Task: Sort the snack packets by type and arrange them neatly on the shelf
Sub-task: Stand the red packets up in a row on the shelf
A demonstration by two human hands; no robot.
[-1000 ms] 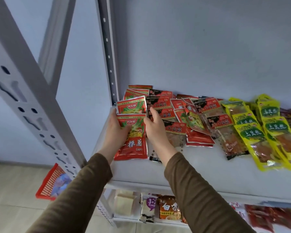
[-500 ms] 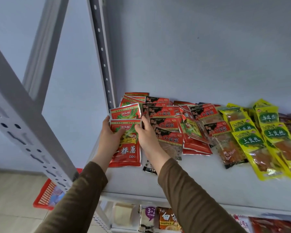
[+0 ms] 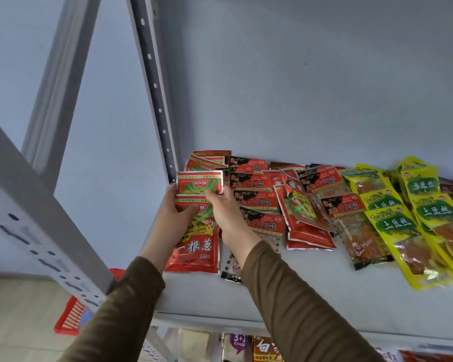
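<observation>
Both hands have moved a little farther toward the back of the shelf (image 3: 324, 304) since the earlier frame, and the right hand now reaches the lower edge of the rear red packet. At this moment the left hand (image 3: 171, 220) grips the left edge of the front red packet (image 3: 196, 246), with the thumb lying across its face and the other fingers hidden behind the edge. That packet lies flat on the shelf between the two wrists. The right hand (image 3: 226, 215) has its fingers bent, and the fingertips pinch the lower right corner of the rear red packet (image 3: 199, 182), which lies just beyond the front one and overlaps its top edge. More red packets of the same kind (image 3: 207, 160) are stacked behind it, near the grey upright post (image 3: 154, 87). Just right of the right hand lies a column of black-and-red packets (image 3: 259, 202), overlapping like tiles. Farther right of that hand there are loose red packets (image 3: 309, 236), then clear packets with black-and-red tops (image 3: 356, 231), and well apart at the far right the yellow packets (image 3: 403, 236). Below the left forearm a red basket (image 3: 71, 317) stands on the floor. Under the shelf, more snack packs (image 3: 264, 348) are partly visible.
</observation>
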